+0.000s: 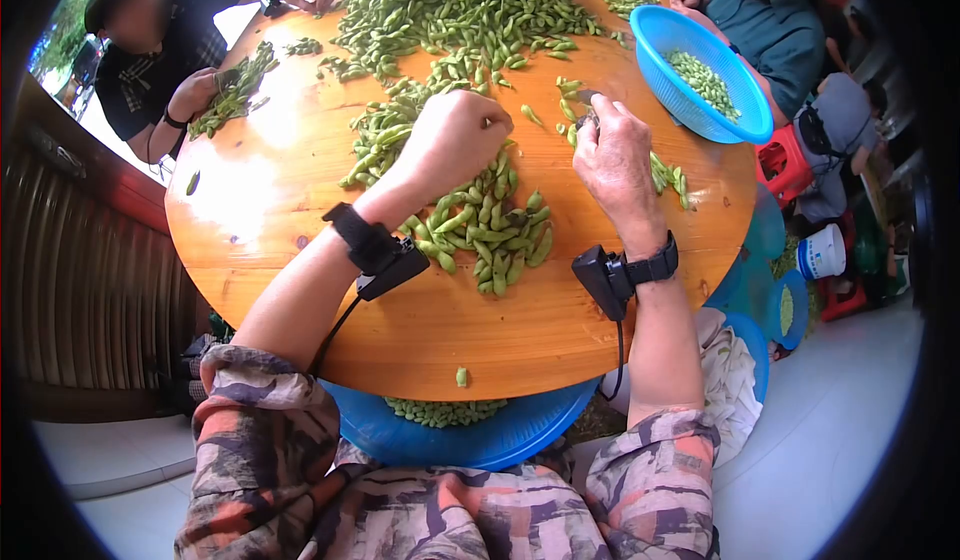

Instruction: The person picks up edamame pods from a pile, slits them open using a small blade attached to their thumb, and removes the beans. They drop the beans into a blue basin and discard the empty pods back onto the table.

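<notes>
My left hand [455, 138] is closed in a loose fist above a pile of green soybean pods [490, 235]. Its curled fingers hide whatever may be inside. To its right, my right hand [618, 160] is pinched around a small dark object [588, 97] whose kind I cannot make out. Several loose pods [570, 90] lie beside those fingertips, and a few more pods [672, 175] rest right of that hand. One short green piece [462, 376] lies at the table's near edge.
A big heap of pods [460, 5] covers the far side of the round wooden table [400, 335]. At right stands a blue basket [650, 35] of shelled beans; a blue basin [540, 435] with beans sits below the near edge. Two people [795, 35] work across the table.
</notes>
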`<action>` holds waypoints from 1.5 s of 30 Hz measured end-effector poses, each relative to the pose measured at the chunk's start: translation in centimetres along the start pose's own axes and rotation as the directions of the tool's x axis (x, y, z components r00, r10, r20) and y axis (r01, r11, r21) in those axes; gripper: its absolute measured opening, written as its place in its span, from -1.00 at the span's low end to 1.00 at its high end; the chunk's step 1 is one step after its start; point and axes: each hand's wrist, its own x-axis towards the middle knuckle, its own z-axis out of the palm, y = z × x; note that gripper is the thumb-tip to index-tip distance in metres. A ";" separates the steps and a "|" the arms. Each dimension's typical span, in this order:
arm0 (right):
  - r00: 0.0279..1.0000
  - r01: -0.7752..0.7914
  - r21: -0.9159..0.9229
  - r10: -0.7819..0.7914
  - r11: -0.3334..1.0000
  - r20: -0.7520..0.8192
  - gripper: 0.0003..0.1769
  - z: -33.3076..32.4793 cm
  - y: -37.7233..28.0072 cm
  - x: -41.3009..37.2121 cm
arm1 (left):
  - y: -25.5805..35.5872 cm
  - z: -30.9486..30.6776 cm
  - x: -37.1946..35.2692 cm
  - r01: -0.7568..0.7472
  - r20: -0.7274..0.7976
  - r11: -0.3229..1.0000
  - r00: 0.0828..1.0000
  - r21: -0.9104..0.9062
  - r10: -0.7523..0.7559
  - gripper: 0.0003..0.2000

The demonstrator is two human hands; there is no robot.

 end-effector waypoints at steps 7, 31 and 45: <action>1.000 -0.005 0.096 0.004 0.995 0.009 -0.72 0.1 -0.4 -0.2 | -0.1 1.4 0.3 -0.095 0.155 0.867 0.988 0.489 0.020 -0.86; 0.831 -0.552 0.826 0.157 0.117 0.533 -0.80 0.6 -3.3 -0.8 | -0.6 -0.1 -1.4 0.378 0.391 0.472 0.917 -0.797 -0.074 -0.84; 0.866 -0.499 0.827 0.151 0.259 0.476 -0.77 0.6 -4.1 -1.2 | -0.6 1.9 -1.6 0.305 0.288 0.096 0.944 -0.947 -0.162 -0.90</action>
